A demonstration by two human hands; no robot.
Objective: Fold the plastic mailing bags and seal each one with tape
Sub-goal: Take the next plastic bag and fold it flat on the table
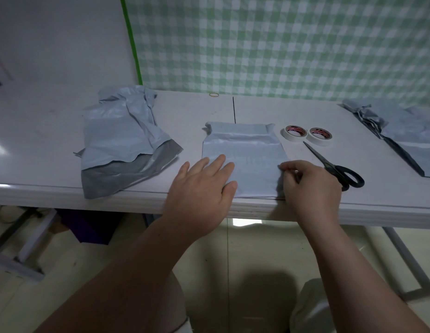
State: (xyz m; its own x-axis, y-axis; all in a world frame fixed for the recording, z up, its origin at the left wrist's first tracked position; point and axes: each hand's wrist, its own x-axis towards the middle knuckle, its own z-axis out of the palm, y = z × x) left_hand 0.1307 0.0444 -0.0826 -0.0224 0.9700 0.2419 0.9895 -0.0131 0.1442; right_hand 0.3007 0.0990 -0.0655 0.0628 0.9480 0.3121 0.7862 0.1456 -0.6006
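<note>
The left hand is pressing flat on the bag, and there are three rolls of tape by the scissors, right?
Not quite. The head view shows two rolls of tape, not three, by the scissors. The left hand does press flat on the mailing bag.

The surface (53,121) is glossy off-white, crossed by one thin black line (233,109). The middle mailing bag (245,150) is plain pale blue-grey. The left pile of bags (120,126) has the same pale blue-grey outside and a darker slate grey where the lining shows. The right pile of bags (406,133) matches. The left tape roll (294,133) and right tape roll (320,135) are cream-white with red-and-dark printed cores. The scissors (339,169) have black handles; the rubber band (214,94) is yellow. Behind hangs a checked cloth (281,44) — green and white — edged by a bright green strip (131,39).
</note>
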